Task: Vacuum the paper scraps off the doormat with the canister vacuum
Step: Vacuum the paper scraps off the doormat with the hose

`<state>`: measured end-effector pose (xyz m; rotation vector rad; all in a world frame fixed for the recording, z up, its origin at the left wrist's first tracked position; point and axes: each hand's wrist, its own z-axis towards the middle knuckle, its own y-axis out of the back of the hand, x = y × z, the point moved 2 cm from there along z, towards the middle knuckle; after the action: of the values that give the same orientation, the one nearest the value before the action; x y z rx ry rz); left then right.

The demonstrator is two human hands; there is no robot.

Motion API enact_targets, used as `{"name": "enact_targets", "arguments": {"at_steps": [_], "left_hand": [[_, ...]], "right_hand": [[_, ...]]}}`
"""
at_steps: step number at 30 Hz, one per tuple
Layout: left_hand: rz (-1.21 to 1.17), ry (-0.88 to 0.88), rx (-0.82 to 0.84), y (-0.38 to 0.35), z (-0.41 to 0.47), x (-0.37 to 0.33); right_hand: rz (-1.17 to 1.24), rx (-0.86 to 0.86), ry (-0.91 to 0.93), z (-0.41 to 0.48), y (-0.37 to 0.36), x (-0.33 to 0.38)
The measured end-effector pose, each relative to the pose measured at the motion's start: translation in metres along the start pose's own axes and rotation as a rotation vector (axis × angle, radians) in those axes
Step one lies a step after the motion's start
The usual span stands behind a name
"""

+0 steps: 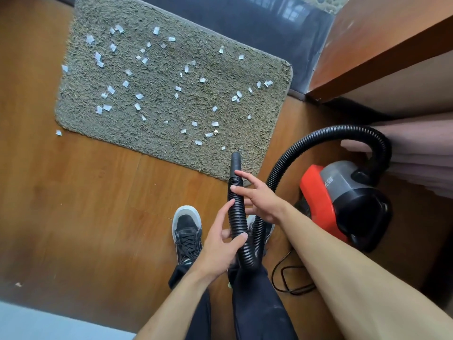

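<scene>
Nearest to the camera, the left hand (220, 239) holds the black ribbed hose (236, 212), with the thumb laid across it and the fingers curled at its side. A little above, the right hand (257, 200) rests on the same hose with the fingers spread and nearly straight; it touches the hose more than it grips it. Under the hands there is a dark shoe (186, 229) on the wooden floor (85, 192), and a thin black cord (289, 278) lies in a loop to the right. The red and black vacuum (343, 200) stands on the floor just beside the right arm, and its hose makes a high arch behind it. The nozzle (235, 163) points at the near edge of the doormat (220, 94) and seems to hang just over it. The paper scraps (139, 96) are scattered over almost the whole mat, and one scrap (58, 132) lies on the floor at the left corner. I judge that the cleaning has hardly begun and nearly all the work is left. Beyond the mat runs a dark threshold (245, 20), and at the right stands brown wooden furniture (392, 45) with pale pink fabric (416, 148) below it.
</scene>
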<state>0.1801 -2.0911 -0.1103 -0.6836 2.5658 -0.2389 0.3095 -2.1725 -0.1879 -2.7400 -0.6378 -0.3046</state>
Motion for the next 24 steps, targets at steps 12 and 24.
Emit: {"name": "enact_targets", "arguments": {"at_steps": [12,24], "left_hand": [[0.021,0.099,0.005,0.008,0.016,0.001],[0.039,0.138,0.000,0.017,0.028,-0.003]], "right_hand": [[-0.058,-0.076,0.006,0.022,0.004,-0.012],[-0.063,-0.058,-0.008,0.032,0.002,-0.010]]}}
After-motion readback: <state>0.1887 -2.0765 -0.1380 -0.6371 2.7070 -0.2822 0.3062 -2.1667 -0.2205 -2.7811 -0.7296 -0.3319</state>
